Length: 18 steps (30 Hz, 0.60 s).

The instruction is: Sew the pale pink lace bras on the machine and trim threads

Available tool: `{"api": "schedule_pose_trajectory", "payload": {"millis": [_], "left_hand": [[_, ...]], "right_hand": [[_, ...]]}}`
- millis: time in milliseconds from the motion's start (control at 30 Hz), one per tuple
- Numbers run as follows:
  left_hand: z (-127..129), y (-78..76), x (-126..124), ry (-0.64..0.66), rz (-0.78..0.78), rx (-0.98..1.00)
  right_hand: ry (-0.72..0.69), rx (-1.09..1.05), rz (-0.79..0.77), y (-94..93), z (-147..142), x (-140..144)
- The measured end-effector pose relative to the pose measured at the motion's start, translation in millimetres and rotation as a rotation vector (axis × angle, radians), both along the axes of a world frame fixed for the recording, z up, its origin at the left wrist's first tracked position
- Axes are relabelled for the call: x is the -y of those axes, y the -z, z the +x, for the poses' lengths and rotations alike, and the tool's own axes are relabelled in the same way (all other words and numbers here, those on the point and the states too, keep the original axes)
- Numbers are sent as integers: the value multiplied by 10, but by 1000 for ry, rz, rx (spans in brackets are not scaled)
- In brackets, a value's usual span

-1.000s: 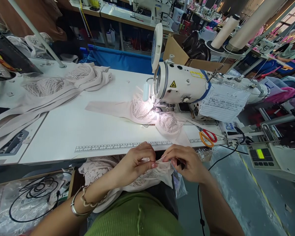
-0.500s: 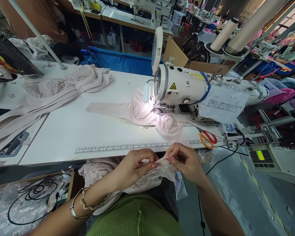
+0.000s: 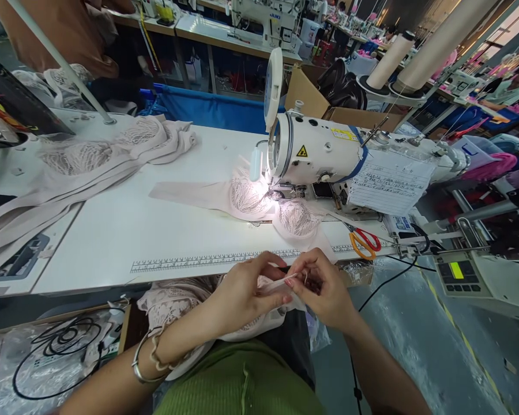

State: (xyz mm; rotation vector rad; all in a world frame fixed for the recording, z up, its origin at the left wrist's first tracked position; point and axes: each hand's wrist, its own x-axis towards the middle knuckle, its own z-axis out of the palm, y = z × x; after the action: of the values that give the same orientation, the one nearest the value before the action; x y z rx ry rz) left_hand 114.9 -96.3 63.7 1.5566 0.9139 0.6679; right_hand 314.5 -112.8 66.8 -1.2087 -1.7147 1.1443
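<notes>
Both hands meet over my lap, just below the table's front edge. My left hand pinches the edge of a pale pink lace garment that lies across my lap. My right hand grips a thin strap end of the same garment between thumb and fingers, and a small dark tool shows in its palm. Another pink lace bra piece lies under the needle of the white sewing machine, lit by its lamp.
A heap of finished pink garments lies at the table's left. Orange-handled scissors rest by the machine, near a paper sheet. A ruler strip runs along the white table's front. A control box stands at right; cables lie lower left.
My hands have drawn closer together over the strap, the left thumb sliding right toward the right fingers. The view shifted slightly; nothing on the table moved.
</notes>
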Motion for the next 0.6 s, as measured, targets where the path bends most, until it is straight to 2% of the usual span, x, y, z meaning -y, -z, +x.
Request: {"api": "schedule_pose_trajectory", "payload": {"millis": [133, 233, 333, 467, 600], "left_hand": [[70, 41, 0, -64, 34, -85], [76, 73, -7, -94, -71, -28], [58, 70, -29, -87, -165, 40], [40, 43, -58, -63, -224, 92], [33, 59, -69, -65, -230, 125]], "right_hand": [[31, 87, 43, -7, 10, 18], [101, 89, 111, -25, 91, -21], [128, 103, 83, -6, 210, -77], [31, 235, 29, 37, 288, -119], [-77, 156, -131, 43, 218, -107]]}}
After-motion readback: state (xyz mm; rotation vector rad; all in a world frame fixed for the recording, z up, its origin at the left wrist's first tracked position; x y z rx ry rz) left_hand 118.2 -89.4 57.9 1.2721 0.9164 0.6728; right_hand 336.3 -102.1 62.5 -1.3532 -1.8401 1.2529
